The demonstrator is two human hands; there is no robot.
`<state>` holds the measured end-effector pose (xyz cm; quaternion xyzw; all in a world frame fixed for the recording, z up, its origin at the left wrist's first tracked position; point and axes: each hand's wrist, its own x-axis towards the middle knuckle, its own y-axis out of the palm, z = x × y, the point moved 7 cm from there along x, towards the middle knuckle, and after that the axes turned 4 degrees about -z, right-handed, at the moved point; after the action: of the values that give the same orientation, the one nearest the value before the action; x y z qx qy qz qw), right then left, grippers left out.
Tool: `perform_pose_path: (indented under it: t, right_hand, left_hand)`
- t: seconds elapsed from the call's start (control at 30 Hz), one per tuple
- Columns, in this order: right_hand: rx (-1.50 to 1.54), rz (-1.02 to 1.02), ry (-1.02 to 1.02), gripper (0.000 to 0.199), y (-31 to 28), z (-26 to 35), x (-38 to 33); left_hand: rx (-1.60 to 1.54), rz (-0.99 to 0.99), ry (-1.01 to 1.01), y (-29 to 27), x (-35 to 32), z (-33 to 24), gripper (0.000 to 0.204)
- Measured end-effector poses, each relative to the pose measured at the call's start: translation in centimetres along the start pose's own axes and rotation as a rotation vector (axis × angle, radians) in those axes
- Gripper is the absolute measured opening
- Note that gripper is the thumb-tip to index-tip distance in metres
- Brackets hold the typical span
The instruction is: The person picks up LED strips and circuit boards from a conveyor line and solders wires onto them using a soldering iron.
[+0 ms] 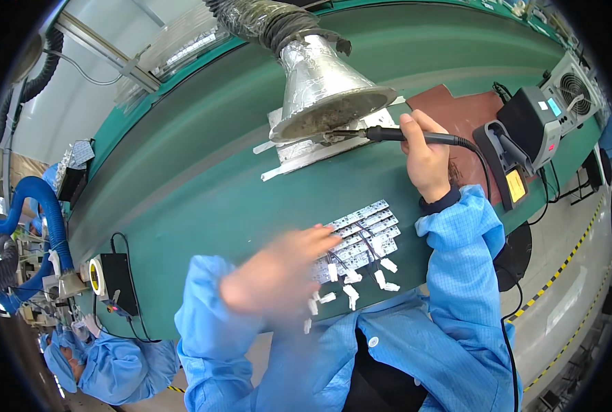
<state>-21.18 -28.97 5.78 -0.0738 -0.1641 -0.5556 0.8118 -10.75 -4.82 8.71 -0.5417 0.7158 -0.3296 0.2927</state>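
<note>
Under the hood [323, 86], my right hand [426, 161] grips the iron [395, 135], tip leftward; left hand [278, 278], blurred, fingers spread, touches the boards [364, 230].

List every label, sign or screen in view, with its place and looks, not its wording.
Small blue screen: on the grey soldering station, far right of the bench.
Yellow label: rectangular, on the black iron stand beside the station.
Yellow ring: on a black box, bench's left end.
</note>
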Motion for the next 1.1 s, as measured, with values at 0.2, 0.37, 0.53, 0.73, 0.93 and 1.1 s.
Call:
perform_pose_path:
  t: [0.2, 0.37, 0.53, 0.73, 0.93, 1.1]
  right_hand:
    - [0.094, -0.030, -0.011, 0.021, 0.8, 0.4, 0.0]
    - [0.128, -0.111, 0.019, 0.025, -0.5, 0.1, 0.1]
    - [0.096, -0.178, -0.045, 0.034, -0.6, 1.1, -0.1]
    - [0.029, -0.335, -0.164, 0.035, -2.2, 2.4, -0.2]
    - [-0.016, -0.258, -0.455, 0.032, -0.6, 5.6, -3.2]
    - [0.085, 0.142, -0.653, 0.031, 3.2, 8.6, -6.8]
  left_hand:
    - [-0.084, -0.287, -0.306, -0.9, -0.8, 5.7, 0.038]
    - [-0.296, -0.271, -0.376, -0.2, 0.0, 6.8, 0.023]
    - [-0.613, -0.316, -0.420, -0.3, -0.9, 8.4, 0.019]
    - [-1.012, -0.435, -0.512, 0.4, 0.8, 8.8, 0.034]
    - [-0.847, -0.602, -0.321, 1.1, 1.0, 9.6, 0.039]
    - [-0.401, -0.682, -0.242, -0.1, 0.7, 8.1, 0.037]
